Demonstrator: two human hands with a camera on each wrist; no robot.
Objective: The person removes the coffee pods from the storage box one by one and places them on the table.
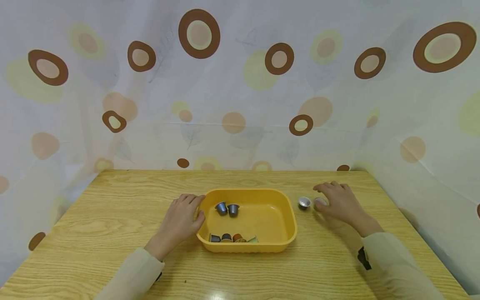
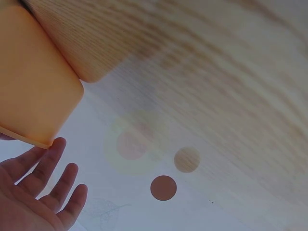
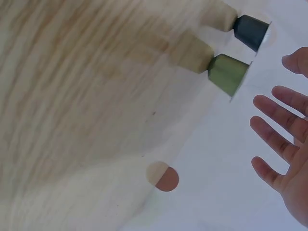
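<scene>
Standing on their narrow ends beyond the right edge of the yellow, round-cornered plastic tray were two small tapered capsules with silvery lids uppermost: a glossy green capsule and a blue-black capsule. The right hand, fingers spread and gripping nothing, hung just beside the green one. The left hand, fingers loosely extended, touched the tray's left rim. Two blue-grey capsules occupied its far left corner; four mixed-colour capsules lined its near edge.
</scene>
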